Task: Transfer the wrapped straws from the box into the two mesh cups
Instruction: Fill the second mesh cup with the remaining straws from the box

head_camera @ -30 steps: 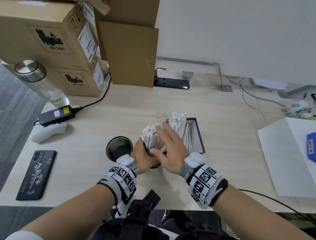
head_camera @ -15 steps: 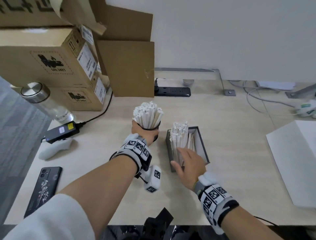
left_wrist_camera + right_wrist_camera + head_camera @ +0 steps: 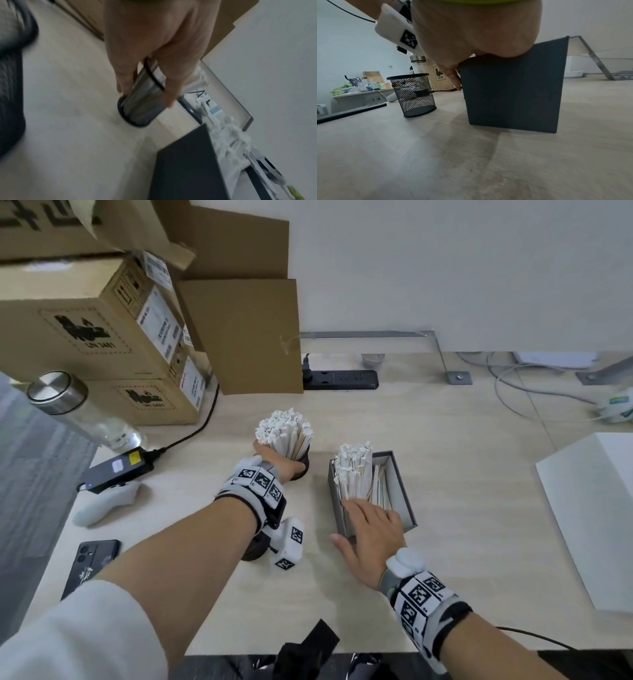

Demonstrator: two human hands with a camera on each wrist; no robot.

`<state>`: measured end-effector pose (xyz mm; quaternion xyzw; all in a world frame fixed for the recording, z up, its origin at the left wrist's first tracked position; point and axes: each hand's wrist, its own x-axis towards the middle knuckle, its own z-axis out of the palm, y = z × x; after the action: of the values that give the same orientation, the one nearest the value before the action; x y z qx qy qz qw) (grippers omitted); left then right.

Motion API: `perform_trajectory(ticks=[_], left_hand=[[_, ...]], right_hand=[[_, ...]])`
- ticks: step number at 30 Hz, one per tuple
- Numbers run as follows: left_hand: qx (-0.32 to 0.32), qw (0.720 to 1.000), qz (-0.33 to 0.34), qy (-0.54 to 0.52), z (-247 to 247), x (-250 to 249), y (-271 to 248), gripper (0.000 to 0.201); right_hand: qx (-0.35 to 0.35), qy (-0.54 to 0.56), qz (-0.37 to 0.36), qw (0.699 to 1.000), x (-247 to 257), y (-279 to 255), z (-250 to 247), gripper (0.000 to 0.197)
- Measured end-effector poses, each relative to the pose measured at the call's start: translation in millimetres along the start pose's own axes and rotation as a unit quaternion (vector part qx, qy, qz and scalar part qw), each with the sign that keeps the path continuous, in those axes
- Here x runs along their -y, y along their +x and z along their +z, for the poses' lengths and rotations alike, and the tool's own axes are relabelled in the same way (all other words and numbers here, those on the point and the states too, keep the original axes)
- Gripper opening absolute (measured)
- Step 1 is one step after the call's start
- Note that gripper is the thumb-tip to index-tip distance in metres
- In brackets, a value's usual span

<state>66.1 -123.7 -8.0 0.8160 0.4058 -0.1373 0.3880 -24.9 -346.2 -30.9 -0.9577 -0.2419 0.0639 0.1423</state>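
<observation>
Left of the box, a black mesh cup (image 3: 303, 468) packed with white wrapped straws (image 3: 283, 429) stands on the desk. My left hand (image 3: 274, 461) grips its side; in the left wrist view the fingers (image 3: 123, 81) and thumb curl round the mesh cup (image 3: 142, 104). The dark grey box (image 3: 401, 486) holds an upright bundle of wrapped straws (image 3: 354, 470). My right hand (image 3: 368, 527) rests over the box's near end, fingers straight and touching the straws' lower ends, thumb outside the left wall. The second mesh cup (image 3: 412, 96) is empty and sits mostly hidden beneath my left wrist.
Stacked cardboard boxes (image 3: 92, 333) and a glass bottle (image 3: 78, 412) fill the back left. A power adapter (image 3: 116, 470), a white controller (image 3: 102, 503) and a phone (image 3: 90, 566) lie on the left. At the back is a power strip (image 3: 342, 380), at the right a white box (image 3: 596, 518).
My left hand has carried the full cup away from me to a spot left of the box. My right hand has left that cup and come to the box's near end.
</observation>
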Motion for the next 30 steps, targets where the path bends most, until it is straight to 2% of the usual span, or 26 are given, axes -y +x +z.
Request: perform_trajectory(ticks=[3, 6, 9, 15, 18, 21, 24, 27, 30], left_hand=[[0.071, 0.993, 0.027, 0.085, -30.2, 7.5, 8.0, 0.098], [0.086, 0.980, 0.085, 0.161, -56.8, 12.5, 9.2, 0.091], [0.102, 0.954, 0.146, 0.242, -78.2, 28.2, -0.9, 0.089], [0.169, 0.894, 0.201, 0.363, -79.9, 64.9, -30.5, 0.085], [0.182, 0.854, 0.227, 0.432, -71.5, 72.3, -39.2, 0.097], [0.184, 0.806, 0.226, 0.515, -72.2, 77.1, -46.7, 0.116], [0.191, 0.764, 0.214, 0.578, -75.5, 77.7, -54.8, 0.110], [0.159, 0.770, 0.235, 0.572, -74.5, 77.7, -60.9, 0.089], [0.147, 0.794, 0.267, 0.527, -67.8, 77.9, -62.6, 0.087]], right_hand=[[-0.008, 0.002, 0.000, 1.000, 1.3, -0.7, -0.2, 0.060], [-0.015, -0.020, 0.005, 1.000, 1.1, 2.3, 0.8, 0.056], [-0.014, -0.047, 0.006, 0.999, 4.6, 4.3, 1.9, 0.051], [-0.005, -0.062, 0.010, 0.998, 6.9, 5.7, 3.1, 0.052], [0.001, -0.059, 0.016, 0.998, 7.7, 5.6, 1.9, 0.055], [0.006, -0.055, 0.018, 0.998, 7.3, 5.6, 1.9, 0.057], [-0.001, -0.057, 0.026, 0.998, 7.6, 5.4, 3.6, 0.056], [-0.003, -0.045, 0.037, 0.998, 11.3, 5.2, 2.4, 0.060], [-0.005, 0.044, 0.067, 0.997, 12.7, 8.7, -6.8, 0.061]])
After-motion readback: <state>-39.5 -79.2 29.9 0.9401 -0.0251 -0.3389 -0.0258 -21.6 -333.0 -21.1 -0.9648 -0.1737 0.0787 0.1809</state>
